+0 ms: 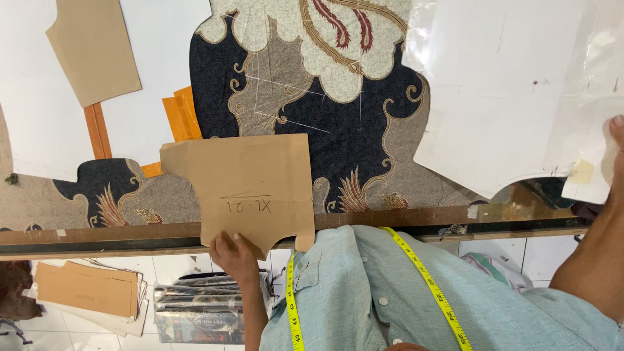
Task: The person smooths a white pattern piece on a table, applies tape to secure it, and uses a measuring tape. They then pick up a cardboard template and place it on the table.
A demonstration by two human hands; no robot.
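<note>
Brown cardboard, the pattern piece [250, 188], lies on the dark patterned fabric [351, 123] and overhangs the table edge [130, 233] at six o'clock; my left hand [234, 257] pinches its lower edge, so it could skew if I tug. My right hand [614, 140], at three o'clock, rests on white paper [494, 84], its grip out of sight; below are white floor tiles [494, 250] and stacked cardboard pieces [88, 289].

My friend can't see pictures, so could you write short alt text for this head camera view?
A person's left hand holds a brown cardboard pattern piece at the edge of a worktable covered with dark patterned fabric. Their right hand touches a white paper sheet; a yellow tape measure hangs round their neck.
</note>
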